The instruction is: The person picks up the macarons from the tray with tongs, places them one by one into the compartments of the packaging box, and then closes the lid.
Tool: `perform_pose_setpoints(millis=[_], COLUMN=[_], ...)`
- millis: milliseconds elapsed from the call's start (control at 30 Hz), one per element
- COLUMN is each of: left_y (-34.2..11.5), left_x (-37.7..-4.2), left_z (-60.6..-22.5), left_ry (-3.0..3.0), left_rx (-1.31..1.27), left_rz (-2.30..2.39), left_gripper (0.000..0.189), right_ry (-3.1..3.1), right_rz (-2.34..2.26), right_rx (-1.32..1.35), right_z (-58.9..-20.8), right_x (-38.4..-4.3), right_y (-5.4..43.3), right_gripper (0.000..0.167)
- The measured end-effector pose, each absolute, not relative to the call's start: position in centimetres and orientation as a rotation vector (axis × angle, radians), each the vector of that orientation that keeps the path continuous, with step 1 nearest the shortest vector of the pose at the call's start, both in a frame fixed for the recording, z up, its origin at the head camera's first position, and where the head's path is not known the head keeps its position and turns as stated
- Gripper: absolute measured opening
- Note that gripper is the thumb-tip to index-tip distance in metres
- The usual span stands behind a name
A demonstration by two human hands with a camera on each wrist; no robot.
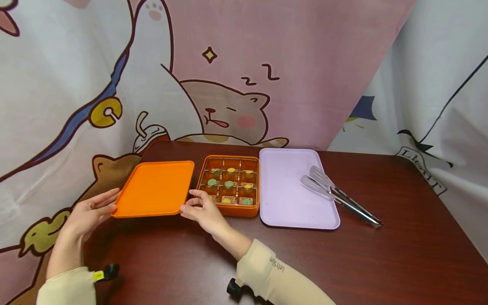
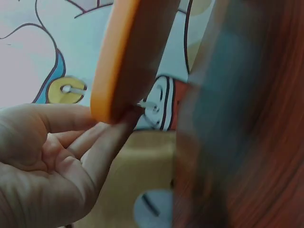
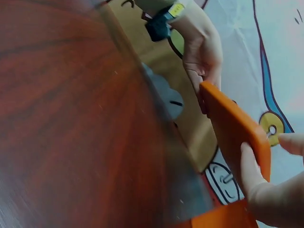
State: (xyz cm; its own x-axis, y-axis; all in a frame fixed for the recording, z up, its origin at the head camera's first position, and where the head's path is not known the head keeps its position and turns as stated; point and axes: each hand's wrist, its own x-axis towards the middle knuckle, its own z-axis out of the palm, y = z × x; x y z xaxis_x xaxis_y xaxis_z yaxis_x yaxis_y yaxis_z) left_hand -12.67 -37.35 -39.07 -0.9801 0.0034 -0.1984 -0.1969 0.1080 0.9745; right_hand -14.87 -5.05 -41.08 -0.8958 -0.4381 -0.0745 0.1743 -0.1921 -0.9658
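Observation:
A flat orange lid [image 1: 154, 188] is at the left of the dark wooden table [image 1: 343, 262], its left part past the table's edge. My left hand [image 1: 108, 206] holds its near left corner, thumb and fingertips [image 2: 124, 124] meeting at the rim of the lid [image 2: 128, 52]. My right hand [image 1: 190, 203] pinches the near right corner, with the thumb [image 3: 251, 166] on one face of the lid [image 3: 232, 128]. Right of the lid stands an open orange box [image 1: 228, 186] divided into compartments with small coloured pieces inside.
A lilac tray [image 1: 289, 199] lies right of the box. Metal tongs [image 1: 339, 195] rest across its right edge onto the table. A cartoon-printed cloth [image 1: 228, 63] hangs behind and to the left of the table.

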Motion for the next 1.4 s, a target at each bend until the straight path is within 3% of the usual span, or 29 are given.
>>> perform_pose_setpoints(millis=[367,767,967,1200,1400], left_y=[-32.2,-26.4,-23.6,-21.3,-20.1], left_x=[-15.3,-18.5,-19.2,-19.4,-19.6], left_z=[-38.2,-36.4,-35.4,-35.0,-35.8], left_ry=[2.236,2.328,2.293,2.73,2.946], left_rx=[-0.01,0.021,0.112,0.118,0.213], left_rz=[2.027,2.126,2.322,2.174,2.087], left_gripper=[0.067,0.063,0.047,0.017,0.018], right_ry=[1.799,2.157,2.28,2.401,2.311], right_rz=[-2.158,-2.137,-2.186,-2.269,-2.334], right_rx=[-0.342,-0.272,-0.293,-0.277,-0.237], right_z=[-39.9,-36.8,-35.5,-35.3,-35.7], right_x=[-17.0,-18.9,-18.9,-18.8,-18.8], right_y=[-0.2,5.8,8.1,9.7,10.4], right_gripper=[0.037,0.035,0.034,0.026,0.03])
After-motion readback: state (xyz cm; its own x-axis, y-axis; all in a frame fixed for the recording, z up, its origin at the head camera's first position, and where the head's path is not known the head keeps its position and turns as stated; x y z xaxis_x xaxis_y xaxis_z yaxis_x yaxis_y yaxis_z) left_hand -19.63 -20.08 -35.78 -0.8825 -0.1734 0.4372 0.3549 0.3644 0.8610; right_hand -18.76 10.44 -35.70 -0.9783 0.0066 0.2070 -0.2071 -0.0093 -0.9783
